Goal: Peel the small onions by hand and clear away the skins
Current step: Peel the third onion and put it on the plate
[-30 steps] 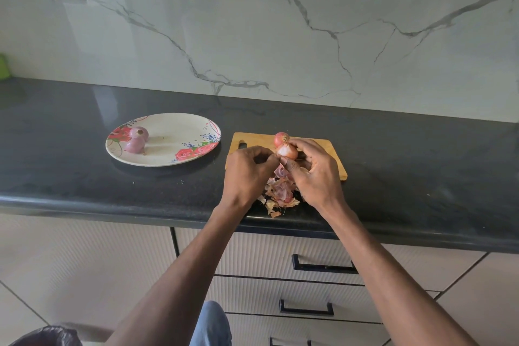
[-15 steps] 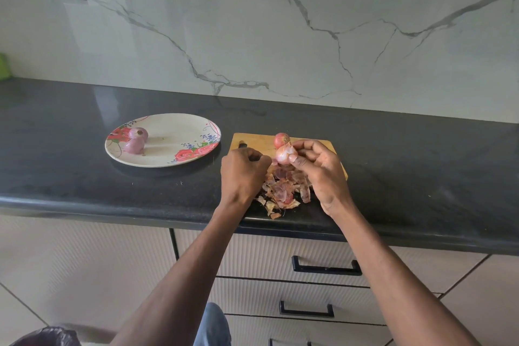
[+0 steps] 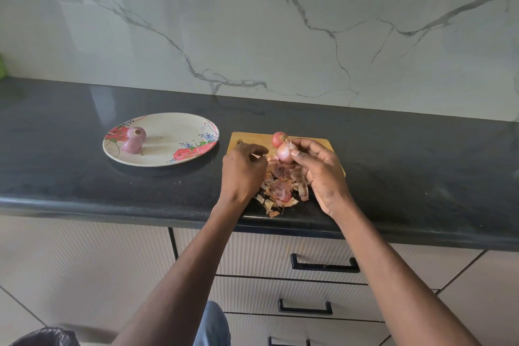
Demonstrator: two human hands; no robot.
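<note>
Marble-veined wall panels rise behind our dark bench point(image 3: 393, 154). On it, to our left, a flowered plate point(image 3: 168, 132) carries two peeled onions point(image 3: 134, 140). A wooden cutting board point(image 3: 247, 141) lies before us with one unpeeled onion point(image 3: 279, 139) at its far edge. A heap of skins point(image 3: 280, 191) spreads from the board to the bench's front edge, between our wrists. Our right hand point(image 3: 320, 174) holds a half-peeled onion point(image 3: 285, 153), its grip pinched round it with thumb and fingers. Our left hand point(image 3: 243, 174) hovers just beside it, fingers curled; whether its grip pinches a scrap of skin we cannot tell.
</note>
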